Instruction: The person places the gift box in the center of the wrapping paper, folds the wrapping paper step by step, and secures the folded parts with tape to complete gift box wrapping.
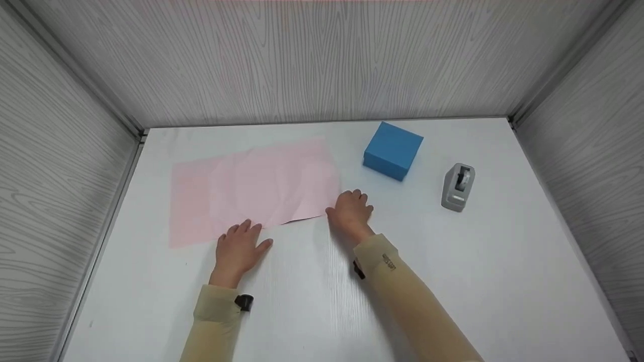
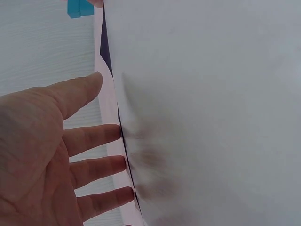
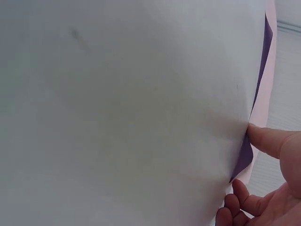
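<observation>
Pink paper (image 1: 271, 186) in layers lies across the left and middle of the white table, lightly creased. At its near edge my left hand (image 1: 239, 251) lies with fingers spread and nearly straight, fingertips on the edge. In the left wrist view, those fingers (image 2: 96, 167) meet the rim of the upper sheet (image 2: 211, 113), which looks pale grey there. My right hand (image 1: 350, 211) grips the near right corner, thumb (image 3: 268, 140) at the edge and the other fingers curled. A dark purple strip (image 3: 264, 59) shows between the upper sheet and the pink layer.
Beyond my right hand sits a blue box (image 1: 393, 148). Farther right stands a grey tape dispenser (image 1: 458, 187) with a roll in it. Wood-grain panels (image 1: 322, 60) wall the table (image 1: 503, 281) at the back and both sides.
</observation>
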`<action>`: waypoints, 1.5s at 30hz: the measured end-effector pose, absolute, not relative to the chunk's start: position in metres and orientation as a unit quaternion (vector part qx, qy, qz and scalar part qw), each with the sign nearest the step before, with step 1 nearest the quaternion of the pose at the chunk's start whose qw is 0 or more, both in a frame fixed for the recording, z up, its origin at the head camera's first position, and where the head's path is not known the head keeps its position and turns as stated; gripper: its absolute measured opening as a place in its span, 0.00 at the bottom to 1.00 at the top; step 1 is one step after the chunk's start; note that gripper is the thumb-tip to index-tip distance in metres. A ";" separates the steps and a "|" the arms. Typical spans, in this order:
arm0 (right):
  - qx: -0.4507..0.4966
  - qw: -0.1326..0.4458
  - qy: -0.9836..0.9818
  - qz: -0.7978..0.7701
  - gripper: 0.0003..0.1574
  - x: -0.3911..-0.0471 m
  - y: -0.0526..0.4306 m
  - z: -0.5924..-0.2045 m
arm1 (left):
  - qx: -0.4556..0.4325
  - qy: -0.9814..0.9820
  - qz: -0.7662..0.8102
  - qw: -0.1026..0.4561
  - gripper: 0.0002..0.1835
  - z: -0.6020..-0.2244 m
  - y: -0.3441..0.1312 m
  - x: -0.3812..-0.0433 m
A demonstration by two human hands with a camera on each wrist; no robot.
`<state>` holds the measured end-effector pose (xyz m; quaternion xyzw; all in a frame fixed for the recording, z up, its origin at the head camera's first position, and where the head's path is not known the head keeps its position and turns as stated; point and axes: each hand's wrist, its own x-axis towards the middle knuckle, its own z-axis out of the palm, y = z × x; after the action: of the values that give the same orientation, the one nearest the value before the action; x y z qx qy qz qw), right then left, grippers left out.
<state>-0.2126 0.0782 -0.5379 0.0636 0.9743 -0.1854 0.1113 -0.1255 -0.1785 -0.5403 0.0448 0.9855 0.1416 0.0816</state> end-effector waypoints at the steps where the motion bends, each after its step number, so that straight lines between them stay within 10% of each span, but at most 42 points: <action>1: 0.064 0.111 0.974 -0.188 0.34 -0.213 0.077 -0.538 | 0.045 0.985 0.142 0.082 0.31 -0.540 -0.178 -0.125; 9: 0.062 0.104 0.964 -0.236 0.26 -0.213 0.072 -0.539 | 0.038 0.985 0.143 0.091 0.30 -0.539 -0.180 -0.126; 16: 0.100 0.112 0.916 -0.373 0.41 -0.218 0.081 -0.535 | 0.035 0.984 0.152 0.087 0.30 -0.540 -0.181 -0.126; 27: 0.088 0.141 0.888 -0.430 0.09 -0.218 0.106 -0.530 | 0.040 0.980 0.178 0.077 0.30 -0.545 -0.186 -0.126; 45: 0.036 0.213 0.901 -0.377 0.13 -0.173 0.138 -0.525 | -0.098 0.973 0.204 0.038 0.31 -0.535 -0.231 -0.120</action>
<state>-0.1732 0.1381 -0.5252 0.0365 0.9007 -0.3767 0.2131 -0.1201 -0.2311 -0.5353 -0.0979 0.9734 0.2039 0.0378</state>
